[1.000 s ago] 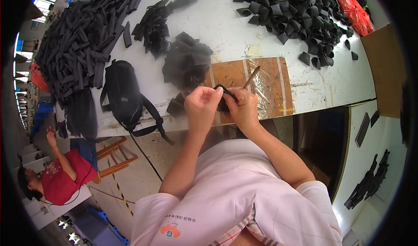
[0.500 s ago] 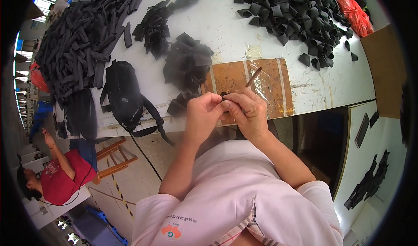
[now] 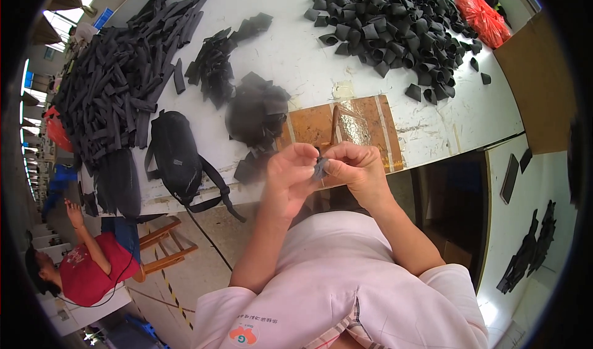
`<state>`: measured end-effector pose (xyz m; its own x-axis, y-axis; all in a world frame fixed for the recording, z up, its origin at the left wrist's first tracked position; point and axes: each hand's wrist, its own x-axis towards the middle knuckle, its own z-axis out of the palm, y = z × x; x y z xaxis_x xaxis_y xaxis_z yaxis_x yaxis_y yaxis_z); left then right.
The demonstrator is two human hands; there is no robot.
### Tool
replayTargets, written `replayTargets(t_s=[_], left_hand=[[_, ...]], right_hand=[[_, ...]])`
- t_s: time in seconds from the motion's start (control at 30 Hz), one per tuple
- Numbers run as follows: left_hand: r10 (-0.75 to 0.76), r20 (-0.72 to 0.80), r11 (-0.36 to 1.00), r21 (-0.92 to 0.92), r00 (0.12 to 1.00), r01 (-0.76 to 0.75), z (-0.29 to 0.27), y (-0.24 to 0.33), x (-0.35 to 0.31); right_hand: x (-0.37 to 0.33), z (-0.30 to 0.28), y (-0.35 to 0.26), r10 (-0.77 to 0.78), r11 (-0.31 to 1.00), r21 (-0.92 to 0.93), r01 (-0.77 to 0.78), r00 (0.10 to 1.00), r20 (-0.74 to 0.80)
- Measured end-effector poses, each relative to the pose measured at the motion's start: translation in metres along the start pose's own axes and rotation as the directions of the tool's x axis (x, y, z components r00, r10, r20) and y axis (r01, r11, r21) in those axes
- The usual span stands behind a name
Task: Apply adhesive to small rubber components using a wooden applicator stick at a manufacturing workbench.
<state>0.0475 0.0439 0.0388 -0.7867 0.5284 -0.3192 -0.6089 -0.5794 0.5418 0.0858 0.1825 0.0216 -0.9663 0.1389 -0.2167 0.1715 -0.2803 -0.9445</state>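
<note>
My left hand point(image 3: 291, 175) and my right hand point(image 3: 358, 168) meet at the table's front edge, fingertips pinched together. Between them is a small dark grey piece of fabric point(image 3: 320, 167), partly covered by the fingers. A slim brown stick-like tool point(image 3: 335, 125) points away from me just beyond the right fingers; whether the right hand grips its lower end cannot be made out. Under and beyond the hands lies a brown board point(image 3: 306, 126) with tape strips and a shiny clear patch. Left of the board sits a heap of dark fabric pieces point(image 3: 256, 111).
Black strips form a large pile point(image 3: 114, 83) at the left. Folded black loops are heaped point(image 3: 389, 28) at the far right, near a red plastic bag point(image 3: 483, 20). A black pouch with a strap point(image 3: 176, 157) lies front left. A person in red point(image 3: 92, 269) sits further left.
The brown tool has swung from leaning right to nearly upright in the picture. My fingers have shifted, showing more of the small fabric piece. The whole view has turned slightly.
</note>
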Motion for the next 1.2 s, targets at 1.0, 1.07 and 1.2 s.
replayTargets(t_s=[1.0, 1.07, 1.2], left_hand=[[0.246, 0.064, 0.903, 0.347, 0.967, -0.253, 0.033, 0.016, 0.039], [0.613, 0.233, 0.502, 0.623, 0.755, -0.599, 0.04, 0.012, 0.041], [0.458, 0.564, 0.168, 0.704, 0.687, -0.69, 0.04, 0.029, 0.041]], right_hand=[[0.048, -0.02, -0.055, -0.061, 0.978, -0.181, 0.104, 0.971, 0.23], [0.047, -0.02, -0.058, -0.05, 0.98, -0.174, 0.095, 0.968, 0.247], [0.051, -0.022, -0.051, -0.056, 0.994, -0.076, 0.08, 0.957, 0.285]])
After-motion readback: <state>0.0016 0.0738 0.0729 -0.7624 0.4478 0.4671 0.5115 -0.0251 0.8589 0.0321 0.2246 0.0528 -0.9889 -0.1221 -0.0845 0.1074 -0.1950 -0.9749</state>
